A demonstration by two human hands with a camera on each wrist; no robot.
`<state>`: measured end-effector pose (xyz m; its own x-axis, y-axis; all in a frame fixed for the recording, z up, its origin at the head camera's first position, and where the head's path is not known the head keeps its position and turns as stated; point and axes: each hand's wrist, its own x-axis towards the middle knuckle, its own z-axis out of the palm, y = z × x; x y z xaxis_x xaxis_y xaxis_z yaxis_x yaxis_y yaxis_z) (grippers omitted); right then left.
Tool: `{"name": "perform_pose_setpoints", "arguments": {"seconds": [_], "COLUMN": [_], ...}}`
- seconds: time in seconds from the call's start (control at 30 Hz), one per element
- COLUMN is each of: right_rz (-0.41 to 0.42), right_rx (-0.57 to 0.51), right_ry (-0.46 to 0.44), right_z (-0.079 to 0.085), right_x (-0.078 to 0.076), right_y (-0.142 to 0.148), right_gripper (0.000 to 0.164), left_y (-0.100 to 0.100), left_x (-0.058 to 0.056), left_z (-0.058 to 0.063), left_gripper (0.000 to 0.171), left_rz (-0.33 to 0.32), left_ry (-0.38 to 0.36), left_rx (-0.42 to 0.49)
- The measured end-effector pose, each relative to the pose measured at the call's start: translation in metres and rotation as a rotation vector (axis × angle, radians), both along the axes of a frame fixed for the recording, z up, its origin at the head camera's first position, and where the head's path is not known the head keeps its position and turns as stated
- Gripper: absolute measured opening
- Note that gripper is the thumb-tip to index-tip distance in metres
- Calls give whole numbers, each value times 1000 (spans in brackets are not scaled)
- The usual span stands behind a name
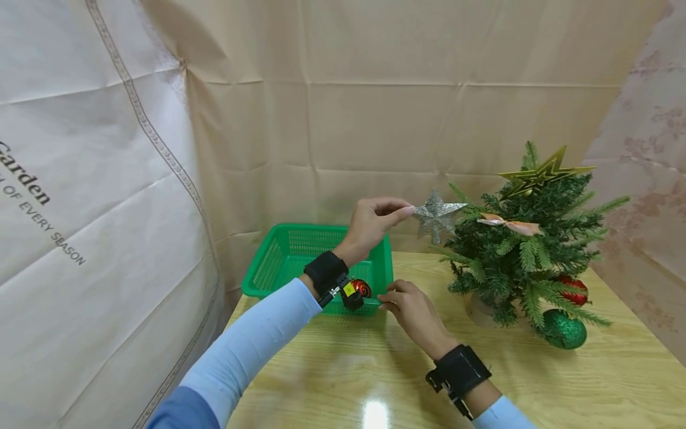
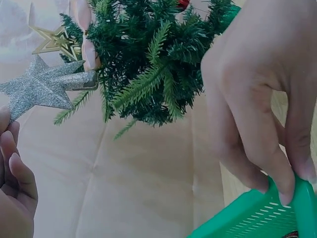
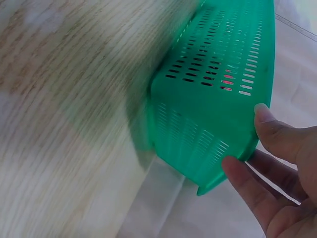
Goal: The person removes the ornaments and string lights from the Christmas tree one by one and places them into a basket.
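Between thumb and fingers, my left hand [image 1: 371,227] pinches a silver glitter star tree topper [image 1: 436,213] by one point, level with the upper part of the small Christmas tree [image 1: 514,256] and just left of it. The star's short socket shows in the left wrist view [image 2: 79,81]. My right hand [image 1: 414,314] grips the near right corner of the green plastic basket [image 3: 198,106], thumb and fingers on its rim. Inside the basket lies a red bauble with a swirl pattern [image 1: 361,288], partly hidden behind the left wrist strap.
On the tree are a gold star [image 1: 548,171], a pink ribbon bow [image 1: 509,224], a red bauble [image 1: 574,291] and a green glitter bauble [image 1: 564,329]. The wooden table [image 1: 321,381] meets a beige cloth backdrop [image 1: 375,131] behind.
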<state>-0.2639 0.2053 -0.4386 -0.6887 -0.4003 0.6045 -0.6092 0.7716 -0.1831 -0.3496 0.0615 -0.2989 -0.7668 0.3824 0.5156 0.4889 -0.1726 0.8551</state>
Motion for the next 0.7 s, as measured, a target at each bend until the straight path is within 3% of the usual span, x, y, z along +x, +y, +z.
{"name": "perform_pose_setpoints", "arguments": {"seconds": [0.47, 0.7], "right_rz": [14, 0], "right_rx": [-33, -24], "right_ry": [-93, -57], "right_z": [5, 4], "right_x": [1, -1], "right_y": [-1, -1], "right_gripper": [19, 18], "left_y": [-15, -21], "left_x": [-5, -6], "left_z": [-12, -16], "left_gripper": [20, 21], "left_rz": [31, 28], "left_ry": [5, 1], "left_rx": [-33, -34]}}
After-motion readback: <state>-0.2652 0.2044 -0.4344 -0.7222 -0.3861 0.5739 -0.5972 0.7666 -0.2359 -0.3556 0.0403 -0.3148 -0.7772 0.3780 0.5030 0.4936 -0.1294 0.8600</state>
